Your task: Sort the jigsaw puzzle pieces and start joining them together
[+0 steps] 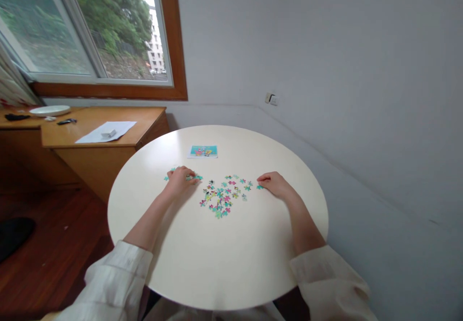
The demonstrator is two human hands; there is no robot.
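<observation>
My left hand [180, 180] is over a small row of teal jigsaw pieces [173, 169] left of the middle of the round table. Its thumb and forefinger close around a teal piece [198, 177] at the row's right end. To the right, my right hand [275, 184] rests low, fingers drawn together at a single teal jigsaw piece [259, 187]; the fingers partly hide the grip. Between both hands lies a loose pile of jigsaw pieces [219, 200] in teal, pink, yellow and green. Beyond them sits a flat picture card [203, 152] with colourful cartoon figures.
The white round table [217, 258] reaches close to my body. A wooden desk [152, 126] at the left bears a paper sheet [125, 127], a small whitish box [108, 133] and a white plate [49, 110]. A grey wall [361, 118] stands behind and right.
</observation>
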